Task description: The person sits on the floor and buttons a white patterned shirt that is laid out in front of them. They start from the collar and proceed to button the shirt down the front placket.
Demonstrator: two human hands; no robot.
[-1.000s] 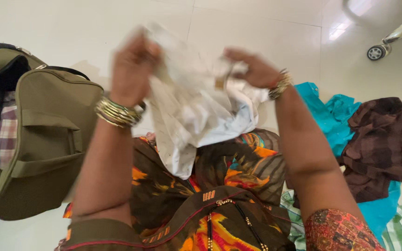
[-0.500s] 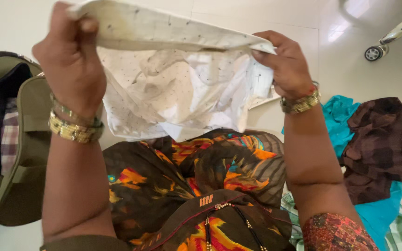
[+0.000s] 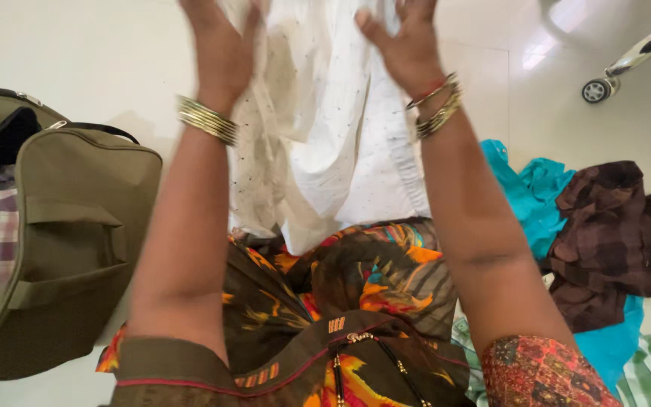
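Note:
A white cloth with small dark dots (image 3: 325,128) hangs down from between my raised hands and reaches my lap. My left hand (image 3: 220,45) is up near the top edge, fingers curled onto the left part of the cloth. My right hand (image 3: 401,41) pinches the cloth's right part at the same height. Gold bangles ring both wrists. The cloth's top runs out of view. Below it lies my brown, orange-patterned dress (image 3: 348,301).
An olive green bag (image 3: 62,241) lies open on the left with a checked cloth inside. On the right of the white tiled floor (image 3: 77,45) lie a teal garment (image 3: 536,196), a brown garment (image 3: 619,234) and a green checked cloth (image 3: 649,377). A chair wheel (image 3: 593,90) stands top right.
Both hands have gone up and come closer together. The cloth, held spread wide half a second ago, now hangs in long folds between them.

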